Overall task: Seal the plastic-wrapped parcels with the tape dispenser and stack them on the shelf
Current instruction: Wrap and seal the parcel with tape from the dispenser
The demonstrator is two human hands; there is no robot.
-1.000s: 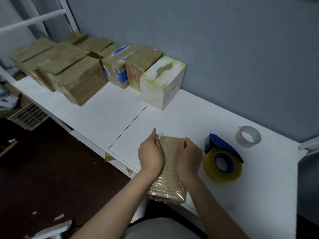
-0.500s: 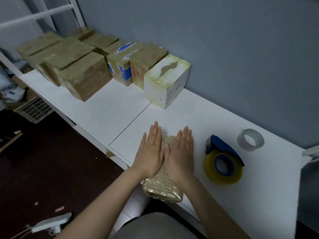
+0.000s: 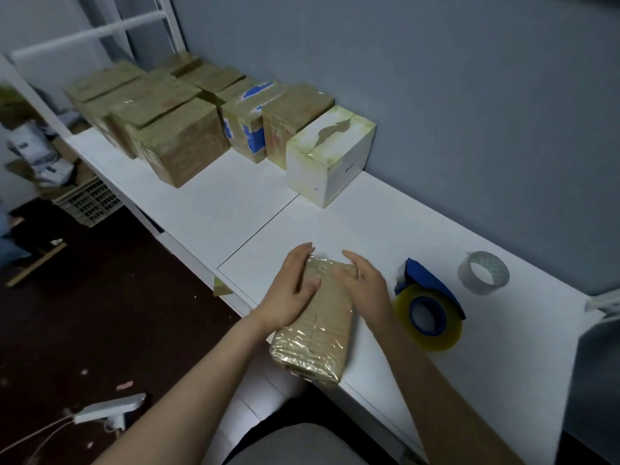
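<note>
Grey wall [image 3: 453,95] backs a long white worktop [image 3: 385,223] that runs from ten o'clock down to four o'clock across my feed. Near its front edge, at about six o'clock, lies the plastic-wrapped parcel [image 3: 318,333], flat on the surface with its near end just over the lip. My left hand [image 3: 288,290] lies against the parcel's left far side, fingers only loosely bent along the edge and the thumb laid across the top. My right hand [image 3: 367,286] is relaxed and slightly spread at the parcel's right far corner; motion blur keeps me from telling whether it touches the wrap. At three o'clock from the parcel, close beside my right wrist, sits the tape dispenser [image 3: 431,317], blue-bodied with a yellowish roll facing me. Further out at two o'clock a clear tape roll [image 3: 483,271] rests on its side, apart from the dispenser. At twelve o'clock a white box [image 3: 330,159] stands against the wall, and from it a row of taped boxes [image 3: 181,142], mostly brown and one with blue patches, stretches off towards ten o'clock. Down at eight o'clock, dark floor [image 3: 100,313] shows below the worktop, with a white power strip [image 3: 107,409] and, at nine o'clock, a slatted crate [image 3: 87,199].
</note>
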